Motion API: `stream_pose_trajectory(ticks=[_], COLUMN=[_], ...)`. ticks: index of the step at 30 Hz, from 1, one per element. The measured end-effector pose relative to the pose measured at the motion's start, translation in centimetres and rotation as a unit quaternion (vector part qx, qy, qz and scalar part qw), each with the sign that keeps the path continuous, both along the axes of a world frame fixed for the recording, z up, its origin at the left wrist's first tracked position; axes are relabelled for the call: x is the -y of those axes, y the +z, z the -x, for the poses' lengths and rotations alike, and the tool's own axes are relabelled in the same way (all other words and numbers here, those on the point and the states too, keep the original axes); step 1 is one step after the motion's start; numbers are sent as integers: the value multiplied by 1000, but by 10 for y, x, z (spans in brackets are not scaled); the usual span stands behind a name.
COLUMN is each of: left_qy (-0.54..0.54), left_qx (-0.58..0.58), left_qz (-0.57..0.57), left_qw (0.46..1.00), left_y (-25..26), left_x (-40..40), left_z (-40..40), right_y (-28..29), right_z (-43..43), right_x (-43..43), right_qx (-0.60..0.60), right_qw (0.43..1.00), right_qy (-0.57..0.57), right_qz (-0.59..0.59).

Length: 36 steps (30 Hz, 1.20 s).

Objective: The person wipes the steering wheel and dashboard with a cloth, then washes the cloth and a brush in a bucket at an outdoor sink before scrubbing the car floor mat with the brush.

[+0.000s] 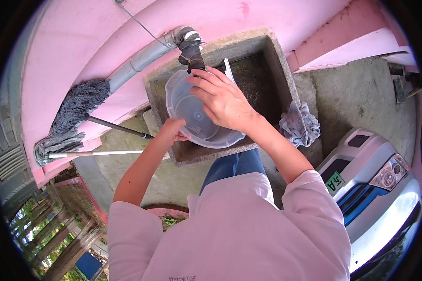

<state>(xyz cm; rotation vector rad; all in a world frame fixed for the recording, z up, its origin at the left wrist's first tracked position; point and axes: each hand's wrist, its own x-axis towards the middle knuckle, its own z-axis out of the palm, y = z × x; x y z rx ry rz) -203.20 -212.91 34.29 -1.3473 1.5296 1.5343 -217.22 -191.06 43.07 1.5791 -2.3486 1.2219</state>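
Note:
My left hand grips the near left rim of a translucent plastic basin, thumb on the inside. The basin is over a rough concrete sink, with a little clear liquid or just its bare base showing; I cannot tell which. My right hand reaches across the basin, fingers extended, with the fingertips at the end of a black-wrapped tap fitting. Whether those fingers grip the fitting is hidden. A white ridged strip stands up just beyond my right hand.
A grey pipe runs along the pink wall. Mop heads lean at left, their handles reaching towards the sink. A grey cloth drapes over the sink's right rim. A silver vehicle stands close on my right.

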Motion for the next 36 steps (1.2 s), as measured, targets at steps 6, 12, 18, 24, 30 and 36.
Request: stream_pose_trajectory(ticks=[6, 12, 18, 24, 30, 36], left_qy=[35, 63, 118, 112, 180, 213], left_qx=[-13, -6, -9, 6, -9, -33], left_qz=[-24, -26, -45, -50, -92, -169], left_qw=[999, 998, 992, 992, 979, 962], left_y=[1, -1, -13, -14, -49, -63], left_x=[17, 27, 32, 20, 23, 7], left_z=[-15, -21, -29, -34, -79, -91], right_y=[2, -6, -131, -323, -388, -387], right_z=[14, 40, 88, 90, 115, 114], right_x=[-4, -18, -42, -7, 33, 26], right_qx=[8, 195, 427, 673, 817, 833], right_qw=[1000, 975, 877, 682, 549, 518], right_qy=[10, -12, -184, -281, -134, -190], right_qz=[-13, 104, 121, -51, -116, -27])
